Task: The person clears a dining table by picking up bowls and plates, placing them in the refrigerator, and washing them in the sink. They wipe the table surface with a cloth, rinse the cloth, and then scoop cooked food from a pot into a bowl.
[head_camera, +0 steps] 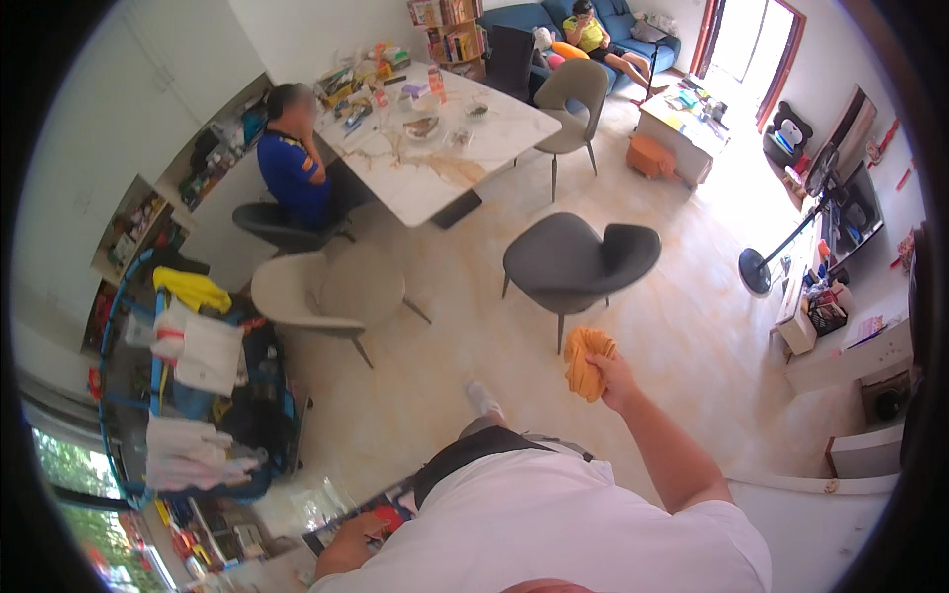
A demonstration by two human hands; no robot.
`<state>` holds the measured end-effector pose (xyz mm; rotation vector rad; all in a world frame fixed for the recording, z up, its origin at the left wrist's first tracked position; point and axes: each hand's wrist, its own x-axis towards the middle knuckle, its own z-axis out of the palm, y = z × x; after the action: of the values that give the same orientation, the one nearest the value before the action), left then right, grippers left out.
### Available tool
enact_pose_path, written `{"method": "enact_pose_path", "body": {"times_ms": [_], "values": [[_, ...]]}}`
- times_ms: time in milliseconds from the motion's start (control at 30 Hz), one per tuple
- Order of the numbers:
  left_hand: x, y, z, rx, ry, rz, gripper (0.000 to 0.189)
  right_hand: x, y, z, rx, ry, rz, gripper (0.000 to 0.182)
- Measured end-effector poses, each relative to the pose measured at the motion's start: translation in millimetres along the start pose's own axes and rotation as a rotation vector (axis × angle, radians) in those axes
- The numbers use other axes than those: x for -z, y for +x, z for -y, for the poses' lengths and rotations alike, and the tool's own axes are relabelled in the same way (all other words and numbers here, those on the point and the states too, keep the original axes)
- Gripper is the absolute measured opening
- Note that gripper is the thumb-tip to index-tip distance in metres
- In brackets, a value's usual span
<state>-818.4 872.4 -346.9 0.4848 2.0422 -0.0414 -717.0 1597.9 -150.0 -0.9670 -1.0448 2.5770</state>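
A crumpled orange-yellow cloth (587, 363) is pinched in my right hand (615, 379), held out at arm's length above the tiled floor. My left hand (362, 528) is low beside my body, at a red item (390, 517) among dark things. Whether it grips that item or only rests near it, I cannot tell. Part of that area is hidden behind my white shirt. Beyond the cloth stands a dark grey chair (560, 259), and one white-shod foot (483, 399) shows on the floor.
A blue-framed rack (157, 370) with clothes and a beige chair (296, 289) stand left. One person (293, 163) sits at the cluttered marble-topped table (511, 133); another (589, 37) sits on the blue sofa (511, 18). A floor fan (756, 270) stands at right.
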Motion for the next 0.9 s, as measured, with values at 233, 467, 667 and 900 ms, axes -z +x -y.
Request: {"method": "enact_pose_path", "body": {"times_ms": [233,467,667,900], "values": [[329,199,0,0.162,-0.192,-0.172,0.051,-67,180,18,-0.012,-0.074,-0.174,0.033],[684,263,-295,-0.325,-1.028,-0.413,0.033,-48,421,128,0.295,-0.427,-0.423,0.031],[783,377,-414,-0.356,-0.998,-0.233,0.037,-36,696,295,0.748,-1.162,-0.692,0.034],[848,502,-487,-0.223,-1.379,-0.189,0.033,-35,936,401,0.731,-1.597,-0.701,0.043]]}}
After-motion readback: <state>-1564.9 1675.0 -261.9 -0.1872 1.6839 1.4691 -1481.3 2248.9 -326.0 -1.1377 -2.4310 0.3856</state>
